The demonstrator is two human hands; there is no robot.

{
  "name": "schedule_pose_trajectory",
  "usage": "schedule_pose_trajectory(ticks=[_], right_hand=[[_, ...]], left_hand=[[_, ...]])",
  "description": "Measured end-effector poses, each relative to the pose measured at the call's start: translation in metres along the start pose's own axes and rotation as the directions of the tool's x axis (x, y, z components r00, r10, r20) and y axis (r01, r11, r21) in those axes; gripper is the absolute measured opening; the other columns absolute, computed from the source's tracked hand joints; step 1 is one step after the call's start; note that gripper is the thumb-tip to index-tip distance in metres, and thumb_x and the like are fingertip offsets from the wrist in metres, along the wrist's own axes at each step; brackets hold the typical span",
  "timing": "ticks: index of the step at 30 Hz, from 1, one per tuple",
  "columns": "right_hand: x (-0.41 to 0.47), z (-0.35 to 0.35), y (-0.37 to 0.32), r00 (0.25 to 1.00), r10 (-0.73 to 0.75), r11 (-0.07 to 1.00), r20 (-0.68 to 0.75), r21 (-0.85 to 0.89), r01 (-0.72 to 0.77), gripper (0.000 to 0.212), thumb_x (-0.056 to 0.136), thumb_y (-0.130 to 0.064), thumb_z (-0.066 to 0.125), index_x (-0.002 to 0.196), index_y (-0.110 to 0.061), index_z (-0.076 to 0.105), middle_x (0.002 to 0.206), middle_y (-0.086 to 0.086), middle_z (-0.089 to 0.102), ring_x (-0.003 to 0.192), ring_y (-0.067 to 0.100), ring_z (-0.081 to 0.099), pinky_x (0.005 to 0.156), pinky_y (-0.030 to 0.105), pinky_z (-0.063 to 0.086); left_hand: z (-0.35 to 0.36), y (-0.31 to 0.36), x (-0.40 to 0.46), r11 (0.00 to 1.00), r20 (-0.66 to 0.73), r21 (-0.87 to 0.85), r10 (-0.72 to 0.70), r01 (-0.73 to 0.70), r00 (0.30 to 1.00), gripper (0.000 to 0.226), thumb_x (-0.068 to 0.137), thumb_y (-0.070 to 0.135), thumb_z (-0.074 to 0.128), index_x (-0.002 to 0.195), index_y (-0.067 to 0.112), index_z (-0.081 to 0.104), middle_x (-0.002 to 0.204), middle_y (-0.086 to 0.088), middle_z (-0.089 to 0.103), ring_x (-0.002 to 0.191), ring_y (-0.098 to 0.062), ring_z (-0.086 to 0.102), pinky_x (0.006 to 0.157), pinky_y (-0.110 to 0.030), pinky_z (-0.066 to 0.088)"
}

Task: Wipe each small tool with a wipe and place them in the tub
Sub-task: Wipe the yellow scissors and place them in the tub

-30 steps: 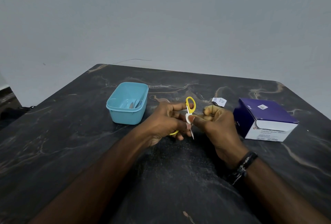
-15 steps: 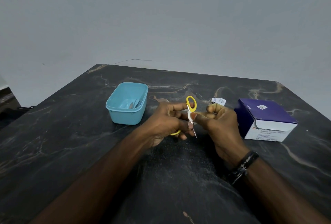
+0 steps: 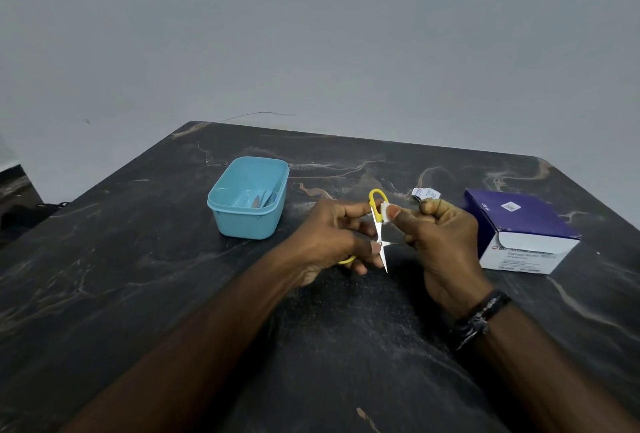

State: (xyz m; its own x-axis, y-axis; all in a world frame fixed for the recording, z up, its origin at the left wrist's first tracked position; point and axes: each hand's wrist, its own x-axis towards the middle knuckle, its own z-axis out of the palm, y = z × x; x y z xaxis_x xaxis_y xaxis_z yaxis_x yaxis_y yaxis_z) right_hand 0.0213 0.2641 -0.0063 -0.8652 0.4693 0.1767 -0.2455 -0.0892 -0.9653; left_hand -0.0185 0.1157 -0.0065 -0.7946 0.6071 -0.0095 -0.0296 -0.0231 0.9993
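The scissors (image 3: 379,231) are held above the table (image 3: 145,259) between both hands, the left hand (image 3: 332,242) on their left and the right hand (image 3: 440,242) on their right, which presses a wipe (image 3: 385,211) against them near the upper handle loop. Left of the grip and slightly behind stands the tub (image 3: 247,221), with tools (image 3: 261,200) in it. Right of the grip sits the box (image 3: 519,231); a wrapper (image 3: 425,194) lies just behind the right hand.

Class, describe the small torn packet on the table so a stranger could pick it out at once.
Start at the dark marbled table and find the purple and white box on its right side. Just left of the box, beyond the right hand, lies the packet: the only small white printed scrap there.
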Motion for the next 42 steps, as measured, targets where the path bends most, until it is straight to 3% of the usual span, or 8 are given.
schedule_pose_trajectory(ticks=[2,5,8,20,26,34,37,42], right_hand=[[0.001,0.0,0.0,1.0,-0.005,1.0,0.015,-0.013,0.005,0.032,0.077,0.005,0.076,0.078,-0.011,0.048,0.051,-0.003,0.059,0.042,-0.002,0.054,0.046,0.012,0.044],[0.0,0.0,0.001,0.999,0.005,0.998,0.048,-0.065,-0.002,0.03,0.078,0.001,0.076,0.093,-0.004,0.051,0.068,0.006,0.068,0.053,0.001,0.063,0.048,0.012,0.045],[-0.001,0.002,0.001,0.998,0.012,0.995,0.058,-0.1,-0.006,0.032,0.079,0.001,0.076,0.099,-0.003,0.051,0.072,0.008,0.068,0.059,0.003,0.067,0.048,0.012,0.045],[-0.001,0.001,-0.003,1.0,-0.021,0.996,0.021,-0.082,0.023,0.032,0.077,0.001,0.077,0.086,-0.008,0.048,0.055,-0.006,0.065,0.046,-0.002,0.058,0.046,0.012,0.043],[-0.001,0.002,-0.004,0.999,0.036,0.994,0.036,-0.108,-0.032,0.033,0.078,0.0,0.077,0.088,-0.009,0.048,0.071,0.013,0.066,0.043,-0.001,0.053,0.043,0.012,0.039],[0.002,-0.003,-0.007,0.999,0.018,0.995,0.027,-0.095,-0.015,0.034,0.077,0.003,0.077,0.082,-0.013,0.047,0.057,-0.003,0.062,0.047,0.0,0.058,0.045,0.014,0.043],[0.003,-0.005,-0.009,1.0,0.024,0.994,0.007,-0.109,-0.023,0.035,0.076,0.003,0.077,0.078,-0.015,0.047,0.064,0.005,0.061,0.047,0.004,0.057,0.046,0.017,0.044],[0.006,-0.01,-0.008,0.998,0.049,0.985,0.043,-0.167,-0.041,0.036,0.077,-0.002,0.078,0.08,-0.015,0.045,0.076,0.019,0.052,0.053,0.016,0.039,0.047,0.024,0.036]], left_hand=[[0.0,-0.001,0.0,1.0,-0.007,0.024,0.002,-0.002,1.0,0.05,0.079,-0.016,0.065,0.121,0.011,0.064,0.102,-0.029,0.061,0.076,-0.033,0.07,0.049,-0.027,0.053],[-0.001,-0.001,0.0,0.999,-0.015,0.043,0.003,-0.002,1.0,0.049,0.079,-0.015,0.066,0.121,0.01,0.064,0.11,-0.033,0.061,0.075,-0.034,0.07,0.049,-0.027,0.054],[-0.002,0.0,-0.001,0.999,-0.018,0.052,0.003,-0.002,1.0,0.047,0.08,-0.015,0.065,0.12,0.01,0.064,0.109,-0.035,0.06,0.075,-0.033,0.07,0.048,-0.027,0.054],[0.003,0.0,-0.002,0.997,0.009,0.076,-0.006,0.005,1.0,0.045,0.08,-0.016,0.063,0.12,0.004,0.063,0.097,-0.026,0.065,0.075,-0.034,0.069,0.047,-0.026,0.053],[0.004,-0.001,-0.002,0.999,-0.003,0.05,0.015,-0.015,1.0,0.046,0.079,-0.016,0.065,0.117,0.01,0.064,0.092,-0.022,0.067,0.073,-0.034,0.07,0.046,-0.026,0.052],[0.003,-0.004,0.003,0.997,-0.02,0.065,0.036,-0.035,0.999,0.075,0.075,-0.016,0.069,0.14,0.016,0.048,0.098,-0.021,0.066,0.075,-0.04,0.07,0.047,-0.029,0.052],[0.002,-0.003,0.001,0.995,0.03,0.103,0.001,-0.004,1.0,0.076,0.075,-0.017,0.07,0.14,0.016,0.048,0.101,-0.021,0.065,0.076,-0.04,0.07,0.047,-0.028,0.052],[-0.003,-0.002,-0.001,0.981,0.098,0.194,-0.011,-0.008,0.995,0.066,0.077,-0.013,0.071,0.135,0.016,0.055,0.099,-0.021,0.063,0.076,-0.038,0.071,0.048,-0.028,0.053]])
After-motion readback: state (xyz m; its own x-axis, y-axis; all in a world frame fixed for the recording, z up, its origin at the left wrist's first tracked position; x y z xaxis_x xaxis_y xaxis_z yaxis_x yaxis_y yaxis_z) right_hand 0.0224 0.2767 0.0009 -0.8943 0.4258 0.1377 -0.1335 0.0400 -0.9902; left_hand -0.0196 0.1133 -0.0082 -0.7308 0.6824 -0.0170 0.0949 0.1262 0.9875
